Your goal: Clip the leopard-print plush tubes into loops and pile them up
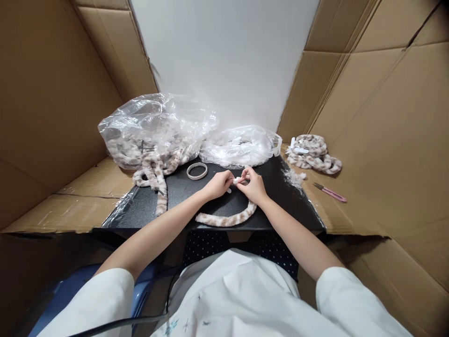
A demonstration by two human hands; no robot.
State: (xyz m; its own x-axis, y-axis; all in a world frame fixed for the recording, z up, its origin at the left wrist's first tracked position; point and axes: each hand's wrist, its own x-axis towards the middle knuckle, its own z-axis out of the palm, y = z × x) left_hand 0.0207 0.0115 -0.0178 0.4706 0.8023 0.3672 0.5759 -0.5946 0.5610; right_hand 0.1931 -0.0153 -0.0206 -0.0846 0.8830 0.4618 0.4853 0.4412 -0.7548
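My left hand [219, 185] and my right hand [253, 188] meet above the middle of the black tabletop, both with fingers pinched. Between their fingertips is a small white piece [236, 180]; its exact kind is too small to make out. A plush strip [226, 221], cream with brown spots, curves out from under my right hand and lies along the table's front. Its upper end is hidden by that hand. Just below my left fingers, a small white tab [229, 190] shows.
A large clear bag [157, 112] spills plush strips at the left. Behind my hands lies a bag of white pieces [242, 145]. A tape roll [197, 171] is left of them. Coiled plush strips [310, 152] and pink-handled thread snips [330, 192] lie right, beside cardboard walls [393, 121].
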